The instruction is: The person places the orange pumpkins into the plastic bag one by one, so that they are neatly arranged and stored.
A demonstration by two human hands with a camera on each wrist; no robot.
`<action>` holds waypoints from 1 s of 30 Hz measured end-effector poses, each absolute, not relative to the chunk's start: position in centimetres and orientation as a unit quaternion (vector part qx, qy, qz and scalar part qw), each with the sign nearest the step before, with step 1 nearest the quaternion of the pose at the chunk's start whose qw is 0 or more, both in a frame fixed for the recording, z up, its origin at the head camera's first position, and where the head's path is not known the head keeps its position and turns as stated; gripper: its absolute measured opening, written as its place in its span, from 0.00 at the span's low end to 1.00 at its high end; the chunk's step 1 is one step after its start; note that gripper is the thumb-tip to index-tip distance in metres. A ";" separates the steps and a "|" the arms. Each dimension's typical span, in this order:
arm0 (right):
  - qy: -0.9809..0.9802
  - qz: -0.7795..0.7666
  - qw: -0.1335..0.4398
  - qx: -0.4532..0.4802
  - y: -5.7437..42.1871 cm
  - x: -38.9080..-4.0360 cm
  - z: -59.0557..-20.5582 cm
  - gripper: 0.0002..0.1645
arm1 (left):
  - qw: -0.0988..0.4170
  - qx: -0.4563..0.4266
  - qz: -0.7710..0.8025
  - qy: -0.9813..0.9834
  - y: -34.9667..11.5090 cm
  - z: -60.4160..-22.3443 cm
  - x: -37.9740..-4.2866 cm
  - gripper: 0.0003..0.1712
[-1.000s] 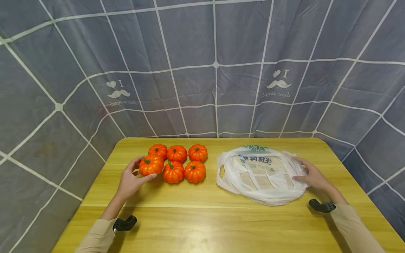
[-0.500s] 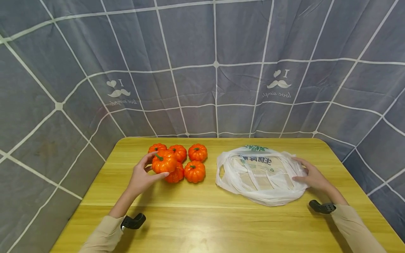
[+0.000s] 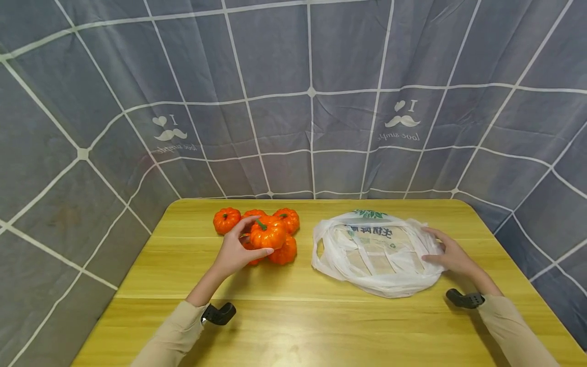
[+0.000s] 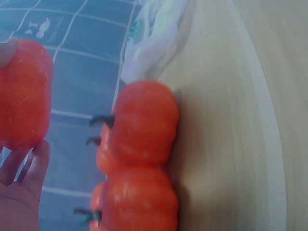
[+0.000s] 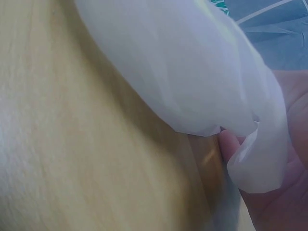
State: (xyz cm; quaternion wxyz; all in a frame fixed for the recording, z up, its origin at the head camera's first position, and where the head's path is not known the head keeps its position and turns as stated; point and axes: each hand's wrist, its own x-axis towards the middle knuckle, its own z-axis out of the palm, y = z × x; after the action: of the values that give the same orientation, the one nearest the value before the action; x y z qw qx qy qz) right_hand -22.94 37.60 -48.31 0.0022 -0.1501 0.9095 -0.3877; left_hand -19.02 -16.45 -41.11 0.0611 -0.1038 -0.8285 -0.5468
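Note:
In the head view my left hand [image 3: 234,255] holds a small orange pumpkin [image 3: 268,232] with a green stem, thumb in front and fingers behind. It is raised over the other pumpkins and partly covers them. The left wrist view shows that held pumpkin [image 4: 24,96] apart from a cluster of similar pumpkins [image 4: 144,122] standing on the wood. On the right, my right hand [image 3: 456,257] grips the edge of a white plastic bag [image 3: 380,285] lying on its side. Up close, the bag's film [image 5: 178,62] runs between the thumb and fingers.
Several pumpkins, one at the far left [image 3: 227,220], sit on the left half of the wooden table [image 3: 293,326]. A grey curtain [image 3: 275,122] with white lines hangs behind the table's back edge and along both sides. Each wrist wears a black strap-on camera [image 3: 219,313].
My left hand has carried the held pumpkin rightward, from the left end of the group to above its right part. The right hand and the bag have stayed in place.

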 end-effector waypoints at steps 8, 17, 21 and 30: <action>0.907 -0.391 -0.003 -0.158 37.5 -23.0 -48.3 0.47 | 0.042 -0.132 -0.555 -0.820 -13.2 -41.4 -19.9 0.45; 0.907 -0.392 -0.003 -0.154 37.8 -23.1 -48.5 0.49 | 0.036 -0.152 -0.559 -0.814 -9.6 -41.5 -21.6 0.45; 0.905 -0.396 -0.001 -0.157 37.8 -23.2 -48.5 0.49 | 0.036 -0.156 -0.558 -0.814 -7.9 -41.5 -22.3 0.45; 0.902 -0.404 0.012 -0.154 37.9 -23.2 -48.6 0.50 | 0.009 -0.164 -0.580 -0.798 -3.4 -41.9 -22.8 0.46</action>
State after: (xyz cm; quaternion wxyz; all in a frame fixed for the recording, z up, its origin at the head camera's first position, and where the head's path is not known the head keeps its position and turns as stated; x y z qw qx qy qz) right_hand -23.23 37.92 -48.58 0.0121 -0.1535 0.9017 -0.4041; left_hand -22.84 -3.45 -41.93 0.0087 -0.1642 -0.7976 -0.5803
